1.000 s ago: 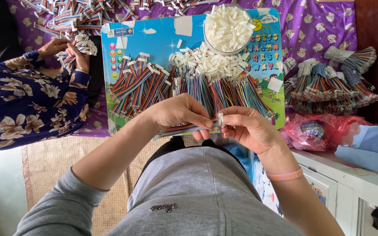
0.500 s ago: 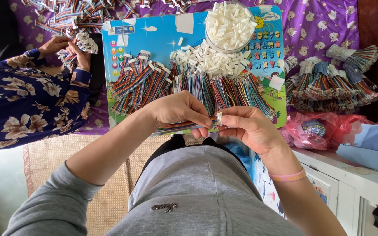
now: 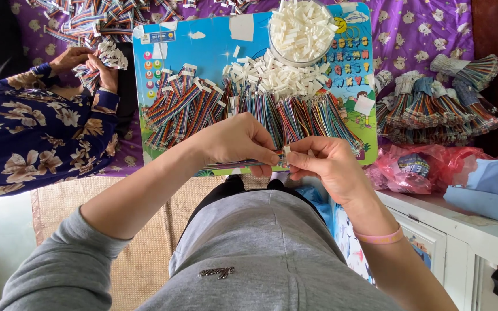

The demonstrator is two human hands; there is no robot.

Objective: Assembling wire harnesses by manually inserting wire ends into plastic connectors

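My left hand [image 3: 240,141] pinches a flat multicoloured ribbon cable [image 3: 231,165] near its end. My right hand [image 3: 325,164] meets it at the fingertips, closed on a small white plastic connector [image 3: 286,151] at the cable's tip. Both hands hover over the near edge of a blue picture board [image 3: 208,57]. On the board lie piles of coloured ribbon cables [image 3: 295,115], some with white connectors fitted [image 3: 183,98], and a heap of loose white connectors [image 3: 278,75]. A clear bowl [image 3: 302,29] full of white connectors stands at the board's far side.
Another person in a flowered blue sleeve [image 3: 36,132] sits at the left, their hands [image 3: 85,60] working cables. Bundled cables [image 3: 439,103] lie on the purple cloth at the right. A red plastic bag [image 3: 422,167] and a white cabinet [image 3: 451,230] are at the right.
My hands stay together at the cable's end with only small finger shifts. The other person's hands have shifted slightly at the left.
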